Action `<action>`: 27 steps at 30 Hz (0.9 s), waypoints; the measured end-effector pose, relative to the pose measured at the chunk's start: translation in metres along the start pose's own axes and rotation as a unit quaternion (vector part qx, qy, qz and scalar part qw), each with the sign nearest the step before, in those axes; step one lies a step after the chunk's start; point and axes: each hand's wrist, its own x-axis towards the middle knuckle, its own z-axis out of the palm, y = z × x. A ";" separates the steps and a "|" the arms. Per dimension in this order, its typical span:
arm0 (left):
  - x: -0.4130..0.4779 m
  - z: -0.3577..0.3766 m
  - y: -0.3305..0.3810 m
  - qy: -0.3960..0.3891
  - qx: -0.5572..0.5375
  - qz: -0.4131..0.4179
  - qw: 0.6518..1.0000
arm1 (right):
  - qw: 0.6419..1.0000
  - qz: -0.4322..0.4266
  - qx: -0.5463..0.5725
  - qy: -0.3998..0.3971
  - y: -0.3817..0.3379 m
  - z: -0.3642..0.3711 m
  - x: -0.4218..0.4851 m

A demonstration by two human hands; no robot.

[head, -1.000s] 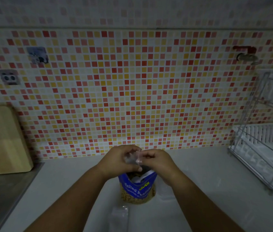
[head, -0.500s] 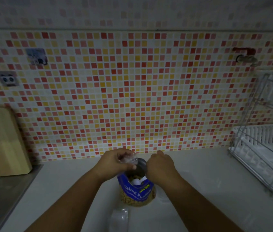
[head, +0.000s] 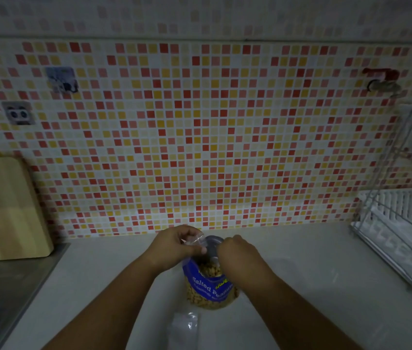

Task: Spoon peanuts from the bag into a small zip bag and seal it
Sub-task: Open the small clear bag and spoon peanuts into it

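A blue bag of salted peanuts [head: 210, 286] stands open on the pale counter [head: 300, 274], with peanuts showing in its mouth. My left hand [head: 174, 247] pinches a small clear zip bag [head: 194, 240] just above the bag's left rim. My right hand [head: 237, 251] is curled down into the peanut bag's mouth. Its fingers are closed on a spoon that the hand and the bag wall almost wholly hide.
More clear plastic bags [head: 184, 327] lie on the counter in front of the peanut bag. A wooden cutting board [head: 5, 208] leans on the tiled wall at left above a steel sink [head: 2, 286]. A wire dish rack [head: 401, 236] stands at right.
My hands were together on the small zip bag; the right hand has let go and dipped into the peanut bag. The left hand keeps the zip bag.
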 end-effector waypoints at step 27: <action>-0.008 -0.004 0.006 0.010 -0.073 -0.012 0.997 | 0.964 0.178 0.157 -0.120 0.029 0.007 0.023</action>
